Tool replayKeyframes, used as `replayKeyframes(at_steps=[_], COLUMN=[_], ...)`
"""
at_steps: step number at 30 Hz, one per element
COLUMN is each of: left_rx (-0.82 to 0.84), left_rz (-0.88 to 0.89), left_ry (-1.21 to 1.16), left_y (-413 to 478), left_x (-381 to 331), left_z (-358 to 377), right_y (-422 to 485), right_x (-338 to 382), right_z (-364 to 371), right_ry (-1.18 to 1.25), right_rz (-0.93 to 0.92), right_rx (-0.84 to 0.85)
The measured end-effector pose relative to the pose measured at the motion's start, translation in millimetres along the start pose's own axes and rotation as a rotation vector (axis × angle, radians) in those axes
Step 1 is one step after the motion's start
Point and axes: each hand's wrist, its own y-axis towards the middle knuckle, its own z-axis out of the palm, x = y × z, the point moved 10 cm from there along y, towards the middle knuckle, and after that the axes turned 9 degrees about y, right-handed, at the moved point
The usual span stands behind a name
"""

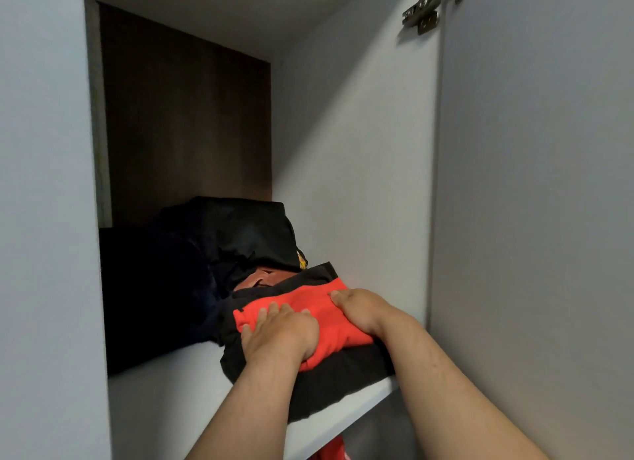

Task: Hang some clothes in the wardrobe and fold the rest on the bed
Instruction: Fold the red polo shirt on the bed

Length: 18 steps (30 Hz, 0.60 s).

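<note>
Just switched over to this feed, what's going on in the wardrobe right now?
A person has both hands on a folded red garment lying on top of a folded black garment on a wardrobe shelf. The left hand rests flat on the red cloth, and the right hand grips its right side. More dark clothes are piled behind, toward the back of the shelf. The wardrobe door stands open on the right.
</note>
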Motion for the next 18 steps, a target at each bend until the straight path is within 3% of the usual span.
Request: replayKeyframes(at_steps=[8, 12, 18], left_rx=[0.002, -0.094, -0.355], left_rz=[0.003, 0.046, 0.171], left_ry=[-0.006, -0.058, -0.082], left_y=[-3.6, -12.8, -45.3], left_x=[0.3, -3.9, -14.0], left_z=[-2.7, -12.7, -41.6], right_y=[-5.5, -24.1, -64.3], right_x=[0.0, 9.9, -2.9], right_z=[0.0, -14.7, -27.2], right_ry=[0.006, -0.038, -0.031], right_rz=[-0.007, -0.153, -0.158], right_rx=[-0.02, -0.235, -0.392])
